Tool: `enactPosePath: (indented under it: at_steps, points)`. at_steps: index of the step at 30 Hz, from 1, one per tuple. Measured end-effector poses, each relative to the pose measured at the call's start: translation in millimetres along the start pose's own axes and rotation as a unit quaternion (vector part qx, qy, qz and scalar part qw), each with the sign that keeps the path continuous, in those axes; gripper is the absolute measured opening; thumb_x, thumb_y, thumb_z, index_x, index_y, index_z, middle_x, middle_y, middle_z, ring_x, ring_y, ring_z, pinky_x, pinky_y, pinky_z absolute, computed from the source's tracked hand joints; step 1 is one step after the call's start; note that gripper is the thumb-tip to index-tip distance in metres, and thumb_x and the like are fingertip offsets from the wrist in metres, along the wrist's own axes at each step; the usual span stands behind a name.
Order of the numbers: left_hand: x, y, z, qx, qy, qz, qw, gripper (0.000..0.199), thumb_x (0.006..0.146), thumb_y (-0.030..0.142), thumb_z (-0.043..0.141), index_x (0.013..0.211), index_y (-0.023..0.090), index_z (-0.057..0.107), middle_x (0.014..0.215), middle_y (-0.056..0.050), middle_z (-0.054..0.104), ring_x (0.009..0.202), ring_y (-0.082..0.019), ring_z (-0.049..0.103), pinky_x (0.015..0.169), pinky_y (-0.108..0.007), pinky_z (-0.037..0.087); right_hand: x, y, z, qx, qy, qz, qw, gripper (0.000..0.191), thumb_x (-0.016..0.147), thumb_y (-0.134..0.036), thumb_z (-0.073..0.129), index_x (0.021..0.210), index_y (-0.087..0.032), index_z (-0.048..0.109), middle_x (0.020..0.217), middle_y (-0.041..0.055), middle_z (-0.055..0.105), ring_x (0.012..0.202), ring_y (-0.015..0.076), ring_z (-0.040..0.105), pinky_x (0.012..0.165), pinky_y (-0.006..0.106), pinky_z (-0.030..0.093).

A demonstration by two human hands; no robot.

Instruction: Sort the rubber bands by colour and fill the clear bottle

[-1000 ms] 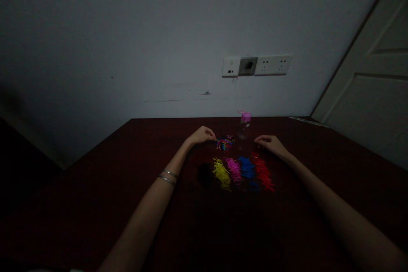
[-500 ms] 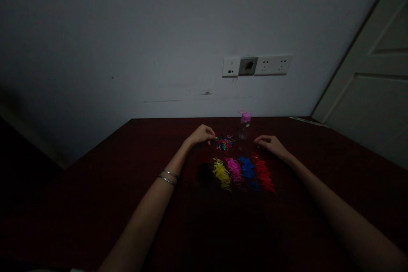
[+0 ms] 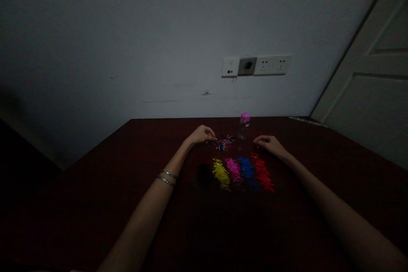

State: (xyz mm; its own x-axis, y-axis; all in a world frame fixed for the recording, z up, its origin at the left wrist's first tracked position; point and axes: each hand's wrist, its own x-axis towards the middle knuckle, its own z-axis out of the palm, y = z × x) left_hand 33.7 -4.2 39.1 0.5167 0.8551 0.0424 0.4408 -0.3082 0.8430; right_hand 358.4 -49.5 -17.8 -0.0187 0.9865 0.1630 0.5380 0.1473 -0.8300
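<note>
My left hand (image 3: 202, 134) is closed in a pinch at the left edge of a mixed pile of coloured rubber bands (image 3: 224, 143), with a yellowish band at its fingertips. On the right, my right hand (image 3: 267, 143) rests with its fingers curled together; whatever may be between them is too small to make out. Just below it lies a pile of red rubber bands (image 3: 263, 174). Alongside, in a row to the left, are blue bands (image 3: 246, 168), pink bands (image 3: 234, 170), yellow bands (image 3: 221, 174) and a dark, barely visible heap (image 3: 204, 174).
A clear bottle (image 3: 242, 131) with a pink lid stands behind the piles, between my hands. The dark red table (image 3: 127, 204) meets a wall carrying sockets (image 3: 270, 65). At the right is a white panelled door (image 3: 376, 80). The light is dim.
Both hands stay almost where they were. My left fingers shift very slightly at the edge of the mixed pile, and the camera view moves a touch.
</note>
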Motion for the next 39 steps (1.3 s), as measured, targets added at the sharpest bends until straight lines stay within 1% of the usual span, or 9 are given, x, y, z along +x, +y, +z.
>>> enactPosePath:
  at_steps: [5,8,11,17,19,23,29,35,39]
  points:
    - [-1,1,-1.4,0.009,-0.012,-0.004,1.000,0.018,0.061,0.014,0.064,0.077,0.008,0.066,0.055,0.000,0.058,0.042,-0.005,0.044,0.042,-0.017,0.033,0,-1,0,-0.009,0.001,-0.002,1.000,0.029,0.067,-0.039,0.056,0.079,-0.014,0.065,0.061,0.0026,0.061,0.054,0.0132,0.051,0.052,0.025,0.038]
    - [-4,5,-3.2,0.011,-0.051,-0.009,0.999,0.023,0.059,0.014,0.064,0.081,0.007,0.067,0.060,-0.003,0.062,0.044,-0.005,0.046,0.044,-0.018,0.035,-1,-1,0,0.001,0.001,-0.010,1.000,0.027,0.067,-0.037,0.057,0.077,-0.014,0.065,0.062,0.0032,0.062,0.057,0.0141,0.053,0.054,0.025,0.039]
    - [-8,12,-6.1,0.013,-0.107,-0.016,0.994,0.024,0.059,0.014,0.064,0.082,0.009,0.068,0.066,-0.006,0.066,0.045,-0.006,0.048,0.044,-0.018,0.034,-1,-2,0,0.007,-0.001,-0.009,1.000,0.026,0.067,-0.037,0.056,0.077,-0.014,0.065,0.062,0.0036,0.062,0.058,0.0145,0.054,0.055,0.025,0.040]
    - [-21,28,-7.7,0.000,-0.289,-0.064,0.955,0.020,0.056,0.020,0.068,0.075,0.015,0.072,0.070,-0.007,0.069,0.044,-0.007,0.050,0.038,-0.017,0.028,-1,-4,0,-0.004,-0.001,0.000,1.000,0.027,0.067,-0.036,0.056,0.078,-0.014,0.065,0.060,0.0021,0.060,0.054,0.0131,0.051,0.052,0.025,0.038]
    - [-23,31,-4.8,0.005,-0.322,-0.071,0.944,0.020,0.054,0.021,0.071,0.073,0.016,0.072,0.069,-0.006,0.069,0.045,-0.007,0.050,0.038,-0.017,0.028,-2,-4,0,-0.001,-0.001,0.003,1.000,0.027,0.067,-0.037,0.056,0.078,-0.014,0.064,0.060,0.0021,0.060,0.053,0.0126,0.050,0.051,0.025,0.037]
    - [-22,30,2.4,0.029,-0.358,-0.069,0.931,0.021,0.055,0.027,0.071,0.074,0.017,0.072,0.067,-0.005,0.069,0.044,-0.007,0.048,0.037,-0.016,0.027,-1,-2,1,-0.003,0.000,-0.001,1.000,0.027,0.067,-0.037,0.056,0.077,-0.014,0.065,0.061,0.0025,0.061,0.055,0.0131,0.052,0.053,0.025,0.038]
    - [-17,21,5.8,0.033,-0.354,-0.077,0.931,0.029,0.061,0.032,0.068,0.083,0.015,0.069,0.068,-0.004,0.068,0.043,-0.005,0.046,0.038,-0.016,0.025,-1,-4,1,-0.001,0.003,0.005,1.000,0.029,0.065,-0.039,0.057,0.077,-0.013,0.065,0.059,0.0026,0.061,0.055,0.0130,0.052,0.053,0.025,0.039]
    - [-19,16,0.1,-0.004,-0.277,-0.082,0.957,0.033,0.068,0.036,0.062,0.090,0.012,0.066,0.063,-0.005,0.065,0.039,-0.003,0.042,0.037,-0.016,0.022,-3,-8,0,0.004,0.002,0.010,1.000,0.032,0.065,-0.041,0.057,0.079,-0.014,0.064,0.061,0.0027,0.061,0.054,0.0125,0.051,0.050,0.024,0.037]
    - [-17,7,-3.0,-0.029,-0.222,-0.095,0.970,0.032,0.071,0.034,0.059,0.090,0.009,0.065,0.058,-0.003,0.063,0.036,-0.003,0.039,0.036,-0.016,0.021,-5,-19,1,0.020,-0.015,0.001,1.000,0.031,0.065,-0.040,0.057,0.079,-0.013,0.062,0.059,0.0014,0.058,0.051,0.0112,0.049,0.049,0.023,0.036]
